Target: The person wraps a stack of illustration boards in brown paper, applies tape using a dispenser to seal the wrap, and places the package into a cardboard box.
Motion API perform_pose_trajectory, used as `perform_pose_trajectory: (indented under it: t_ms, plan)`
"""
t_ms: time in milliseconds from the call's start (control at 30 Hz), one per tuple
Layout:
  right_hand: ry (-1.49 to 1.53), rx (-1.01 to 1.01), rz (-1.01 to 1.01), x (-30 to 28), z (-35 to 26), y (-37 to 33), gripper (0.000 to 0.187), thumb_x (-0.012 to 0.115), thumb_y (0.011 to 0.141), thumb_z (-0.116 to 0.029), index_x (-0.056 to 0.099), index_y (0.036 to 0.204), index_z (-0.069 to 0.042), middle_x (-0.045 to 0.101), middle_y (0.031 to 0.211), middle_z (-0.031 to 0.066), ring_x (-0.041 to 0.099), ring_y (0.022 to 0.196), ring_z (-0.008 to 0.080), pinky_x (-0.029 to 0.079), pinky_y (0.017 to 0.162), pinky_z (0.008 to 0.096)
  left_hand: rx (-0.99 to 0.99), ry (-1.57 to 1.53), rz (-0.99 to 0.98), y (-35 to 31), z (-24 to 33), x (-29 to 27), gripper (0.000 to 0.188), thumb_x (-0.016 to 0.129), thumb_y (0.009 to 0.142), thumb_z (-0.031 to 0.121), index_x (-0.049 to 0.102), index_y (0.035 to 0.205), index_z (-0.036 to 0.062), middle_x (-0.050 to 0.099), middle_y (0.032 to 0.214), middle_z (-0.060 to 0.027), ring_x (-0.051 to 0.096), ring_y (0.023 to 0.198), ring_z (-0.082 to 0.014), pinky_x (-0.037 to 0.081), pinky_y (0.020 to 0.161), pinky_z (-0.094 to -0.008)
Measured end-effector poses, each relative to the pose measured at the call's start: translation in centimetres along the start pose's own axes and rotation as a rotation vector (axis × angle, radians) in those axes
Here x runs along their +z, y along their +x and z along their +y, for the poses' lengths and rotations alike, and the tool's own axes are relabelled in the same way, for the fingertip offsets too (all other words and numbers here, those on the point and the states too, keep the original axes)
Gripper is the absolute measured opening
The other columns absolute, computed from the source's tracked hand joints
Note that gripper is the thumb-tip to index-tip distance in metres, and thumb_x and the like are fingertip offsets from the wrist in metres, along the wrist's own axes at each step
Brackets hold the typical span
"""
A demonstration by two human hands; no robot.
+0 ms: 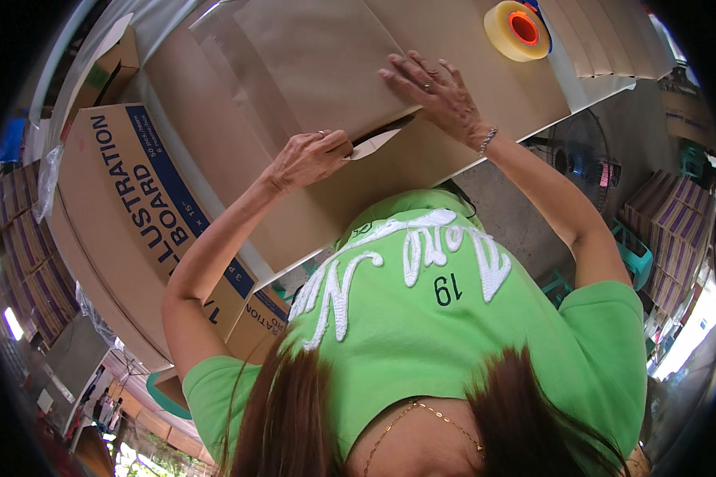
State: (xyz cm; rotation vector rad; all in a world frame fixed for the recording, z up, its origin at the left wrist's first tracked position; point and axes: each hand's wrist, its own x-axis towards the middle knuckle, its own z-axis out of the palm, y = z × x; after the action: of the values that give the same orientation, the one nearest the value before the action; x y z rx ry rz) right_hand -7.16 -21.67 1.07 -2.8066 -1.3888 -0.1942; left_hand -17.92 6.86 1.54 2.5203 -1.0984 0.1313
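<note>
"Where are the hands?"

"The left hand (309, 157) is curling nearly closed, its fingertips pinching the left end of a pale flap (380, 144). The right hand (436, 91) is resting palm down over the right edge of a flat brown package (318, 67), fingers extended and slightly apart, gripping nothing."

"And where is that package lying?"

"It is lying on a brown work surface (525, 103), on the far side of the left hand. The flap is sticking out at its near edge, and a dark gap is showing between the two."

"What is surrounding it?"

"A roll of clear tape (498, 36) with an orange core is sitting at the far right. A large brown carton (123, 207) with a blue stripe is standing at the left."
</note>
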Motion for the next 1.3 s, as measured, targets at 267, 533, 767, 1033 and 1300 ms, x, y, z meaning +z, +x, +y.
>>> perform_pose_trajectory:
  t_ms: [267, 533, 767, 1033, 1300]
  plan:
    - [0.483, 0.323, 0.166, 2.0, -0.2, -3.1, 0.076, 0.067, 0.082, -0.009, 0.036, 0.149, -0.028, 0.052, 0.138, 0.0001, 0.056, 0.119, 0.0212, 0.044, 0.100, 0.0422, -0.148, -0.154, -0.004, 0.1, -0.1, -0.4, 0.013, 0.065, 0.089, 0.023, 0.063, 0.089, 0.0097, 0.054, 0.086, -0.0039, 0.060, 0.071, -0.0211, 0.052, 0.064, -0.0349]
    - [0.681, 0.006, 0.201, -2.8, -4.2, -0.1, 0.037, 0.069, 0.083, -0.019, 0.062, 0.119, -0.020, 0.064, 0.107, 0.0011, 0.056, 0.109, 0.0190, 0.034, 0.102, 0.0387, -0.199, -0.155, 0.065, 1.4, 0.0, -1.6, 0.022, 0.065, 0.091, 0.026, 0.063, 0.080, 0.0065, 0.051, 0.076, -0.0059, 0.055, 0.067, -0.0244, 0.044, 0.063, -0.0371]
    - [0.802, -0.304, -0.126, -2.9, -3.0, 6.2, 0.023, 0.073, 0.080, -0.026, 0.066, 0.097, -0.013, 0.064, 0.093, -0.0021, 0.056, 0.096, 0.0184, 0.035, 0.098, 0.0400, -0.251, -0.161, 0.091, 1.4, -0.1, -1.4, 0.020, 0.065, 0.090, 0.023, 0.063, 0.083, 0.0046, 0.050, 0.076, -0.0075, 0.055, 0.069, -0.0256, 0.045, 0.064, -0.0391]
    - [0.925, -0.313, -0.023, -0.7, -3.6, 6.8, 0.018, 0.073, 0.081, -0.019, 0.060, 0.080, -0.006, 0.057, 0.080, 0.0021, 0.054, 0.088, 0.0201, 0.033, 0.101, 0.0384, -0.412, -0.091, 0.116, 0.9, 0.4, -1.3, 0.032, 0.072, 0.084, 0.031, 0.063, 0.097, 0.0032, 0.056, 0.093, -0.0086, 0.057, 0.088, -0.0275, 0.044, 0.076, -0.0399]
    - [0.947, -0.262, 0.108, 0.0, -4.0, 6.4, 0.020, 0.076, 0.078, -0.017, 0.060, 0.081, -0.005, 0.059, 0.081, 0.0040, 0.055, 0.090, 0.0239, 0.037, 0.095, 0.0375, -0.451, 0.078, 0.070, -5.8, 2.8, -0.6, 0.070, 0.080, 0.072, 0.043, 0.056, 0.130, 0.0133, 0.048, 0.137, -0.0049, 0.044, 0.131, -0.0253, 0.032, 0.113, -0.0447]
